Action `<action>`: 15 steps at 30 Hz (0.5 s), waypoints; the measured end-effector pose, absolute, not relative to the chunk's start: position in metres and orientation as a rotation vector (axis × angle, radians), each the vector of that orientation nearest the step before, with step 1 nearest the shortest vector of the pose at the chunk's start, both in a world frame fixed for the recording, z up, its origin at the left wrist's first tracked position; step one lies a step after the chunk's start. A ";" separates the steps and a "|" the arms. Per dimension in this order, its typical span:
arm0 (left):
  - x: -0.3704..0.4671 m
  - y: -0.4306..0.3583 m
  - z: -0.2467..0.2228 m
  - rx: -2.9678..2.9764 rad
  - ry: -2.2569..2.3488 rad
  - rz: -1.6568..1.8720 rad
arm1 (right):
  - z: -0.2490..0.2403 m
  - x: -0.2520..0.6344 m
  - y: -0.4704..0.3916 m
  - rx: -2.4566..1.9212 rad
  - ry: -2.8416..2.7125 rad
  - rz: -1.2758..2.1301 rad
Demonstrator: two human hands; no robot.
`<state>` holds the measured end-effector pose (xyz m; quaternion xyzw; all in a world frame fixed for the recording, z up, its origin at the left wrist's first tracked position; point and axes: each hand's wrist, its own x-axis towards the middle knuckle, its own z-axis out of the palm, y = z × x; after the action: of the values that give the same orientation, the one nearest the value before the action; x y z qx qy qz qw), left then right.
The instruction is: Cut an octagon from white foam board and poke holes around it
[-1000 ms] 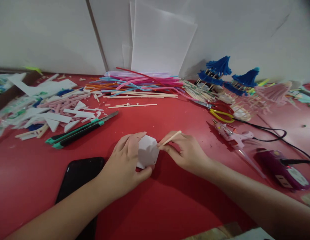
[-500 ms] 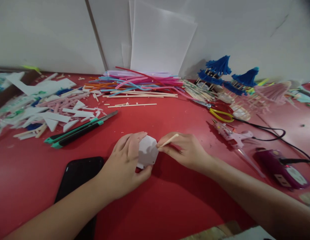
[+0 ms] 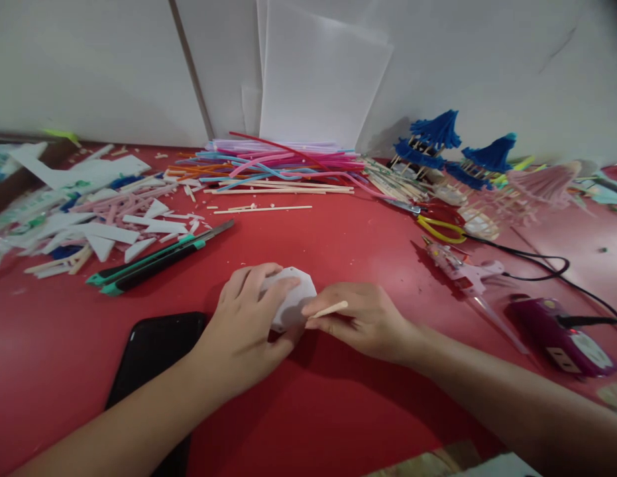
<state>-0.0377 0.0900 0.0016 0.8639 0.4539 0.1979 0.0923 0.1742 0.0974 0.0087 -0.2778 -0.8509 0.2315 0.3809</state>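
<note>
A small white many-sided piece (image 3: pixel 294 299) is at the middle of the red table. My left hand (image 3: pixel 251 311) grips it from the left, fingers over its top and thumb at its near edge. My right hand (image 3: pixel 360 315) pinches a short pale wooden stick (image 3: pixel 334 309) between thumb and fingertips, at the near right edge of the white piece. The stick's far end points right and slightly up; its other end is hidden by my fingertips.
A green-black cutter knife (image 3: pixel 159 263) and a black phone (image 3: pixel 156 351) are at left, beside white scraps (image 3: pixel 109 232). Colourful pipe cleaners (image 3: pixel 288 159) line the back. Scissors (image 3: pixel 440 228), a glue gun (image 3: pixel 460 268), its cable and a purple power block (image 3: pixel 561 336) are at right.
My right hand has moved slightly toward me, with the stick, along the edge of the white piece. My left forefinger has shifted over the piece, which has turned a little.
</note>
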 end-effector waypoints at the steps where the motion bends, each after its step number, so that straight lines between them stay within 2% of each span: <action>1: -0.038 0.090 0.003 2.554 1.337 0.572 | 0.010 0.175 0.097 -0.698 -2.157 0.618; 6: -0.036 0.089 0.007 2.514 1.344 0.526 | 0.016 0.183 0.100 -0.884 -2.006 0.725; 15: -0.038 0.089 0.006 2.546 1.299 0.509 | 0.005 0.189 0.108 -0.997 -2.116 0.590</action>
<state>-0.0380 0.0892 0.0056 0.8708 0.4443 0.1739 0.1188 0.1886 0.1085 0.0051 -0.3862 -0.8195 0.2286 0.3563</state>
